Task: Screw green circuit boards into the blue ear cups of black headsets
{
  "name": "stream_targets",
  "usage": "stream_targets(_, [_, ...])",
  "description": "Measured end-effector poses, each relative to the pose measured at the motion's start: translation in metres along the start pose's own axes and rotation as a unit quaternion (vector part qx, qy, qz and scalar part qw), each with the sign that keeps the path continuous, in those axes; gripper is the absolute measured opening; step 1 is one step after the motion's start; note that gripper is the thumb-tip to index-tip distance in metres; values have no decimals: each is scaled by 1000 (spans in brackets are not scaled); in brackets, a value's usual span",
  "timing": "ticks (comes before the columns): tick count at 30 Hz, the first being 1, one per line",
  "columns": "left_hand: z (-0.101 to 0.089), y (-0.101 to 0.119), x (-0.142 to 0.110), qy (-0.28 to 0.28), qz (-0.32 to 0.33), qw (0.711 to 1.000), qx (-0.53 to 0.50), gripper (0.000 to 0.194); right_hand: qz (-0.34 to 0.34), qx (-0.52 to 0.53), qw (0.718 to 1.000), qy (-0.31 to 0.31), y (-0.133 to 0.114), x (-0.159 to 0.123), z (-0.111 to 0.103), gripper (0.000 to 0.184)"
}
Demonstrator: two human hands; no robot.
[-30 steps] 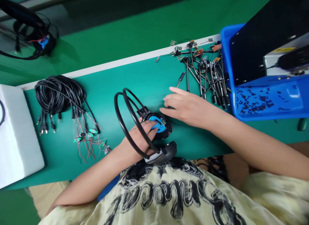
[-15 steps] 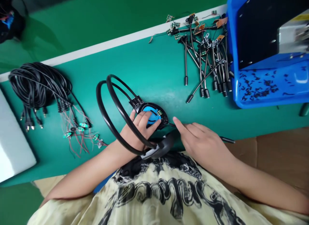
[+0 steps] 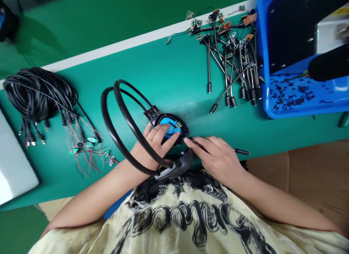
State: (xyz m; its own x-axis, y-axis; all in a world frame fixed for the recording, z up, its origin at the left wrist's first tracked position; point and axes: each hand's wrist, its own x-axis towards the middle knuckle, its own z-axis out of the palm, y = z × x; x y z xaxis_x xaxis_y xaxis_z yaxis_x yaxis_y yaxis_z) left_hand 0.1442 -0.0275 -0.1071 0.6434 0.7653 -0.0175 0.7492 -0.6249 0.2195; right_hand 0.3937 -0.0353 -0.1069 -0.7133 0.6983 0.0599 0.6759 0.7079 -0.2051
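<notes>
A black headset (image 3: 133,132) lies in front of me, its two-band headband arching over my left wrist. Its far ear cup (image 3: 184,124) is open, showing a blue inner piece (image 3: 167,123) with a small green circuit board (image 3: 179,125). My left hand (image 3: 156,141) is closed on this cup, fingers over the blue piece. The grey-black near cup (image 3: 180,165) faces down beside my body. My right hand (image 3: 215,152) pinches a thin microphone boom at the cup's right edge; its black tip (image 3: 242,152) sticks out beyond the hand. The boom's inner end is partly hidden by my fingers.
Several microphone booms (image 3: 227,75) with small boards lie at the back right. Beside them stands a blue bin (image 3: 268,110) holding small black pieces, with a black screwdriver-like tool (image 3: 328,63) above. Coiled black cables (image 3: 38,94) with wired boards lie left, near a white panel (image 3: 16,163).
My right hand has moved left with the boom, up to the edge of the open cup. My left hand still holds the headset. The black tool has come into view over the bin.
</notes>
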Motion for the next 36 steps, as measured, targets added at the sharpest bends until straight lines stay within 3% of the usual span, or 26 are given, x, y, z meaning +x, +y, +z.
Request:
stream_targets(5, [-3,-8,-4,-3,32,998,-61,47,2,-10,1000,3,-2,-3,6,47])
stream_targets(9, [-2,-9,-5,-28,36,998,-33,54,-19,-10,1000,18,3,-5,12,47])
stream_targets(17, [-4,-4,-5,23,60,998,-5,47,-52,-16,998,33,10,-3,12,47])
stream_targets(23, [-6,1,-4,23,39,999,-15,41,-104,-28,992,70,14,3,17,43])
stream_targets(30, [4,-1,-3,48,42,998,4,41,-157,-48,983,84,21,10,16,36])
stream_targets(36, [21,-4,-2,111,54,987,105,39,-98,-13,992,75,20,0,24,43])
